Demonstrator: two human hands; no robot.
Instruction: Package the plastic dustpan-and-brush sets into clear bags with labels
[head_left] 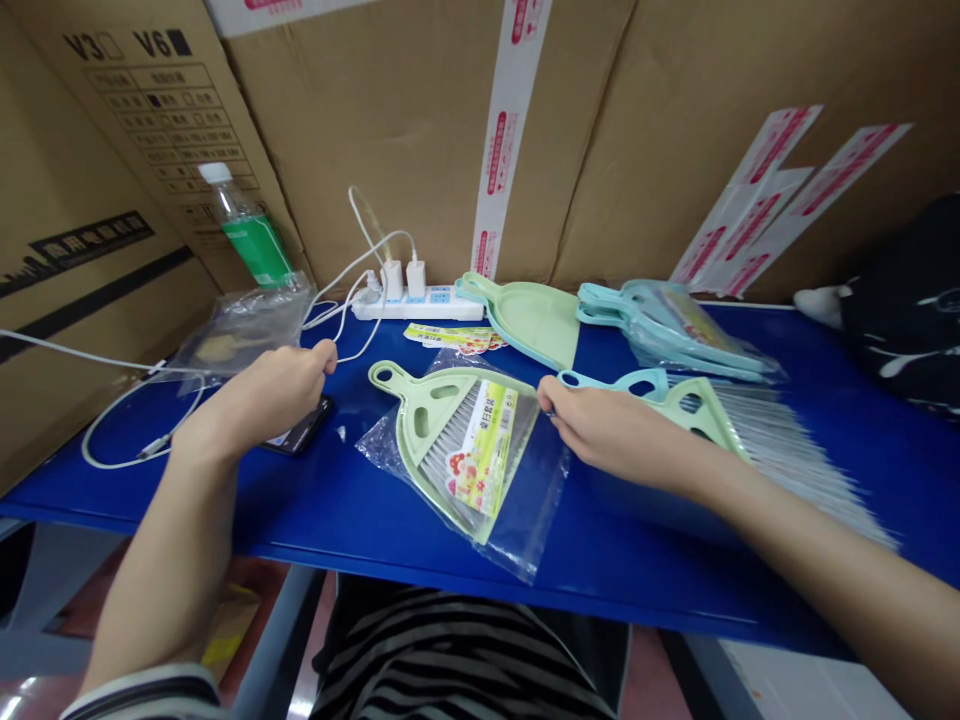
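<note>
1. Dustpan (411, 455), pale green plastic, ring-ended handle; lies mid-worktop (300, 515), a grey-bristled brush (421, 418) nested inside.
2. Bag (541, 520), clear crinkled film, around both; printed card (495, 440) within.
3. Right hand (600, 425): fingers pinching the bag's upper right edge.
4. Left hand (279, 388): fingers clenched above a flat, dark phone (307, 425); contents hidden.
5. Loose brushes (814, 455), long grey bristles, right.
6. Blue dustpans (637, 322), smooth plastic, stacked behind.
7. Bottle (256, 240), transparent, green label, far left.
</note>
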